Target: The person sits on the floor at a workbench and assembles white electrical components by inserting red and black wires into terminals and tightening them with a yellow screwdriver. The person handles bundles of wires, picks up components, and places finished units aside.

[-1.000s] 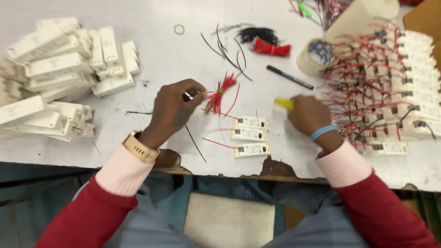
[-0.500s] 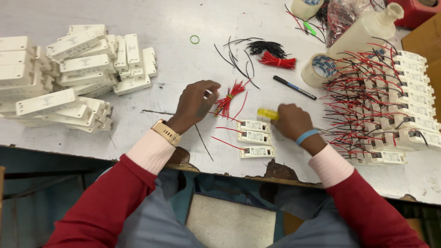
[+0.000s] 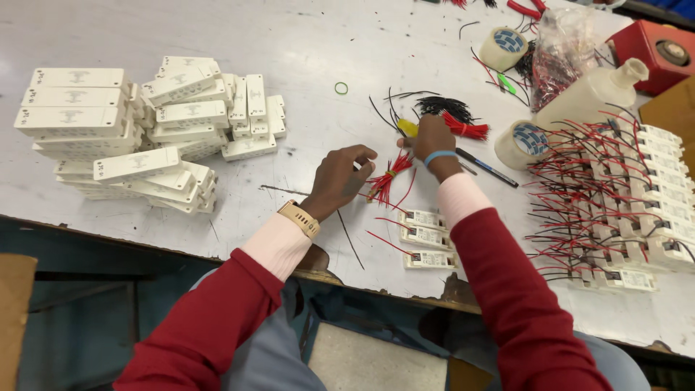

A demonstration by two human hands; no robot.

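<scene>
My left hand (image 3: 342, 177) rests on the white table (image 3: 304, 43) with its fingertips pinched on a bundle of red wires (image 3: 384, 181). My right hand (image 3: 432, 139), with a blue wristband, reaches farther back and grips a yellow-handled tool (image 3: 407, 127) beside a bunch of black and red wires (image 3: 452, 116). Three small white modules (image 3: 427, 239) with red leads lie in a short stack near the table's front edge, below both hands.
Stacks of white rectangular housings (image 3: 137, 123) fill the left. At the right lie several wired modules (image 3: 630, 210), two tape rolls (image 3: 521, 143), a white plastic bottle (image 3: 590, 94), a red box (image 3: 662, 47) and a dark pen (image 3: 489, 168). A green rubber band (image 3: 340, 87) lies mid-table.
My right hand has moved away from the front modules toward the back of the table with the yellow tool. My left hand keeps its hold on the red wires.
</scene>
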